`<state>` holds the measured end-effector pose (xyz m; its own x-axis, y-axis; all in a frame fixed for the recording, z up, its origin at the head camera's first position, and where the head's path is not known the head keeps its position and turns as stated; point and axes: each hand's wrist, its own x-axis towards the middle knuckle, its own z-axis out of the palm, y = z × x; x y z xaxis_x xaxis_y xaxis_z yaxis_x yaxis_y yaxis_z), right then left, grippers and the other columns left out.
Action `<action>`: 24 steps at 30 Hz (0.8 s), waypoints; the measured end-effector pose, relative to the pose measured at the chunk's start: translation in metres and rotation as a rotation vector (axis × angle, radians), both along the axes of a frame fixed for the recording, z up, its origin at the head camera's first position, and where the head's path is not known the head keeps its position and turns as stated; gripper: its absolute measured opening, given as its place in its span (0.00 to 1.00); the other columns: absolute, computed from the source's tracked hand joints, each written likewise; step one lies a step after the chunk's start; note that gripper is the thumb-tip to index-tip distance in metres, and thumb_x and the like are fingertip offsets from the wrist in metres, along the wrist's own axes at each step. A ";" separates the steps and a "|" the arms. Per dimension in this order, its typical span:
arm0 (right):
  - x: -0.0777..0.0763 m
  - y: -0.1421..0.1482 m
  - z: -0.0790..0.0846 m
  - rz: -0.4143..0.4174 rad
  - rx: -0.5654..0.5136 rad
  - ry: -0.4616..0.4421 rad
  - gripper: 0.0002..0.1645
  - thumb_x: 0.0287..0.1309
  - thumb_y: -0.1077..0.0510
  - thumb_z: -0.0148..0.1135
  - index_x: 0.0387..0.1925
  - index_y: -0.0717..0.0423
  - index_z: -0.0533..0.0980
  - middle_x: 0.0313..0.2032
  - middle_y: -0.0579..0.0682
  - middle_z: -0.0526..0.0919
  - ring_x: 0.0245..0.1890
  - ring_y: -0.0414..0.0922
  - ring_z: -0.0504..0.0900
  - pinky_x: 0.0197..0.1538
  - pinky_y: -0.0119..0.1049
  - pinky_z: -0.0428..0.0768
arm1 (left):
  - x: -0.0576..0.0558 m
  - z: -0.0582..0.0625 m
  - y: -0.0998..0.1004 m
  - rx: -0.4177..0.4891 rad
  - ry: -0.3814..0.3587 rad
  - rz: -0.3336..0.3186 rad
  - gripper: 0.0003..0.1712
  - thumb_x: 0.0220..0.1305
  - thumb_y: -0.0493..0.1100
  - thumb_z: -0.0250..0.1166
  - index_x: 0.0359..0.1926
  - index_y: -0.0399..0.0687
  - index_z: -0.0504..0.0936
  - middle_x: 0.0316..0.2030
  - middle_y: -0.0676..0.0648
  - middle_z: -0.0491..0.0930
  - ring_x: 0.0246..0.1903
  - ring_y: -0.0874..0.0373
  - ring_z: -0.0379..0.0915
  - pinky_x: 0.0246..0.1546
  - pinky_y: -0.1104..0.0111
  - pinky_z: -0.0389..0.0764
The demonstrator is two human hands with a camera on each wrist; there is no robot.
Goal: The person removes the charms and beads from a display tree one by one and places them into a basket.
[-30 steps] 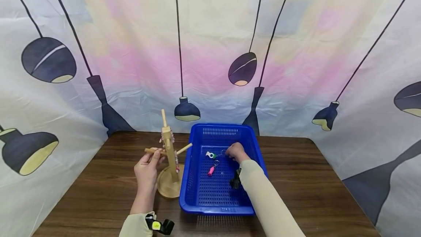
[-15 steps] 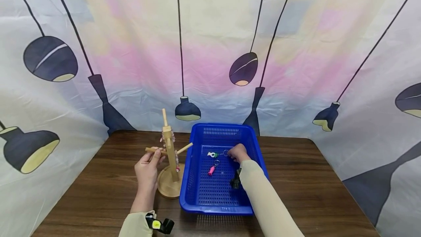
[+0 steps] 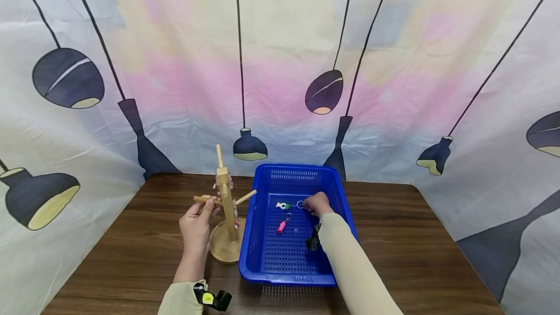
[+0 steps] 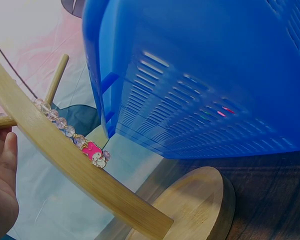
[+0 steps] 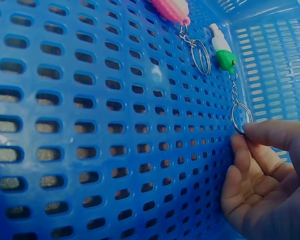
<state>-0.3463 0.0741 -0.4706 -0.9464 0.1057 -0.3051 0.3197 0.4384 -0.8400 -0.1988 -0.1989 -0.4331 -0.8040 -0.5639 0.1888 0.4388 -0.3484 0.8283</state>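
Observation:
My right hand point(image 3: 318, 203) is inside the blue plastic basket point(image 3: 288, 279), pinching the metal ring of a green and white keychain point(image 5: 225, 59) between thumb and finger. The keychain's figure lies on the basket floor to the left of that hand. A pink keychain point(image 3: 281, 227) with its own ring lies nearer the front. To the basket's left, my left hand point(image 3: 195, 222) holds a side peg point(image 3: 200, 199) of a wooden stand point(image 3: 227, 213). Beaded bracelets hang on the stand; one with a pink charm point(image 4: 92, 152) shows clearly in the left wrist view.
The stand's round base point(image 3: 225, 247) is close against the basket's left wall. Another peg point(image 3: 246, 197) points toward the basket's rim. Everything rests on a dark wooden table point(image 3: 407, 247), with a printed curtain point(image 3: 288, 38) behind it.
The right hand has moved slightly to the right, and the green and white keychain has shifted a little the same way. The left hand stays on the peg.

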 end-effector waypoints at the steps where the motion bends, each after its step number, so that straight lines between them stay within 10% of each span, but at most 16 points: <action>1: 0.000 0.000 0.000 -0.003 -0.001 0.000 0.06 0.57 0.68 0.66 0.24 0.62 0.80 0.18 0.46 0.76 0.22 0.42 0.75 0.24 0.29 0.75 | 0.000 0.000 0.000 0.005 0.004 -0.003 0.16 0.69 0.29 0.64 0.30 0.52 0.88 0.28 0.58 0.89 0.28 0.69 0.87 0.33 0.80 0.88; 24: 0.003 -0.002 0.000 -0.012 0.090 0.033 0.11 0.55 0.65 0.70 0.20 0.59 0.77 0.17 0.45 0.74 0.19 0.41 0.72 0.21 0.28 0.73 | -0.001 -0.002 -0.002 -0.026 0.002 -0.004 0.15 0.69 0.30 0.64 0.30 0.53 0.88 0.29 0.60 0.89 0.30 0.71 0.86 0.33 0.81 0.88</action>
